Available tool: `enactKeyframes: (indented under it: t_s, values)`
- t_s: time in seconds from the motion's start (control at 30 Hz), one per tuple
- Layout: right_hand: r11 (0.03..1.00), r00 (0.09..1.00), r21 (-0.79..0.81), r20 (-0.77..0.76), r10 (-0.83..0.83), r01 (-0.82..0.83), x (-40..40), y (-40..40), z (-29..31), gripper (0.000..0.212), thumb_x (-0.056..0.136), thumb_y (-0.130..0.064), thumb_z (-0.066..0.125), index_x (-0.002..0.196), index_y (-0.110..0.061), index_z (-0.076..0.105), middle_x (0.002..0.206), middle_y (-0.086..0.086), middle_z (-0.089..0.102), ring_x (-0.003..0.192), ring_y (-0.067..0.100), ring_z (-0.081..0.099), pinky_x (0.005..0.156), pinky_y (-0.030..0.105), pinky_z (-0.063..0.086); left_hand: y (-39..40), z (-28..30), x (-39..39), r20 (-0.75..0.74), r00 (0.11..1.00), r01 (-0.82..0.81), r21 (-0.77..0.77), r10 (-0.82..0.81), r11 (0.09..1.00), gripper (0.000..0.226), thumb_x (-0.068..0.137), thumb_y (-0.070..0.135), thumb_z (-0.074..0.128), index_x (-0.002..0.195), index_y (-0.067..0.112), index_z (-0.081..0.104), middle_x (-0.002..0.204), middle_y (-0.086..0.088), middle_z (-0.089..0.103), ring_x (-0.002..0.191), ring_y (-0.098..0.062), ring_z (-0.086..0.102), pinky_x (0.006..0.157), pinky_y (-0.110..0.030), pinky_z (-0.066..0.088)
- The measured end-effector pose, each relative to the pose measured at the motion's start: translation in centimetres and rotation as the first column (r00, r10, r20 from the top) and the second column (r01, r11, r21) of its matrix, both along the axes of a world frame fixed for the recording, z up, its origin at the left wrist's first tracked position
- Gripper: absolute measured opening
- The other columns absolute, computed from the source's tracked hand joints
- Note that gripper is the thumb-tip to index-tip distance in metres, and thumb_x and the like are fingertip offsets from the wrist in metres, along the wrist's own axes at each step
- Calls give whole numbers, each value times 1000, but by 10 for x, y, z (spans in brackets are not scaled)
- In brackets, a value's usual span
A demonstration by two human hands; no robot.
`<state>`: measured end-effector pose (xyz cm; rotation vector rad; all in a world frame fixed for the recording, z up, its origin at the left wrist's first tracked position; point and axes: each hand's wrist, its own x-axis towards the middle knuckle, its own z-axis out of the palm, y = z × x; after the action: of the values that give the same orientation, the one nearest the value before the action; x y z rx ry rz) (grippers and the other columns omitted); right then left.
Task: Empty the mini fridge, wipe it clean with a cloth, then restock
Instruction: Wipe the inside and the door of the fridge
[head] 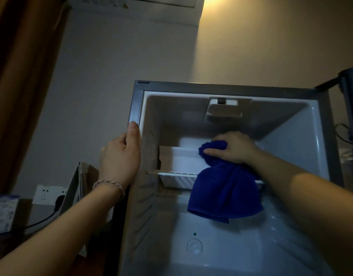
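Observation:
The mini fridge (136,100) stands open, its white interior in view with nothing on the wire shelf (171,173) that I can see. My right hand (234,147) is inside the upper compartment and grips a bunched blue cloth (224,194), which hangs down over the shelf's front. The hand holds the cloth close to the back wall. My left hand (121,159), with a braided bracelet at the wrist, grips the fridge's left front edge, thumb on the frame.
The fridge door (350,100) is swung open at the right. A light housing (223,111) sits on the fridge ceiling. Left of the fridge are a wall socket (46,194) with a black plug and cable, a white panel (75,193) and a box (3,213). A brown curtain (22,76) hangs far left.

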<state>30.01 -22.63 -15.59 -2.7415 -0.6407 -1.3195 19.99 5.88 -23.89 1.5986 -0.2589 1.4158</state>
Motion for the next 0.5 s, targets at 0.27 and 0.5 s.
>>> enactKeyframes:
  t_s: [0.27,0.5]
  values:
    - [977,990,-157,-44,136,-141,23,110,13,43,82,-78,55,94,-37,63,98,-5,57,95,21,56,81,36,43,2,0,4,6,1000,-17,-13,17,1000,64,99,60,28,53,17,40,44,3,35,36,-8,31,49,-27,27]
    - [973,977,-100,-74,200,-206,33,113,17,40,78,-78,61,80,-38,59,92,-5,62,90,21,58,80,38,46,3,0,10,28,999,-16,-23,16,1000,63,98,60,30,53,17,41,42,5,36,32,-6,30,47,-25,29]
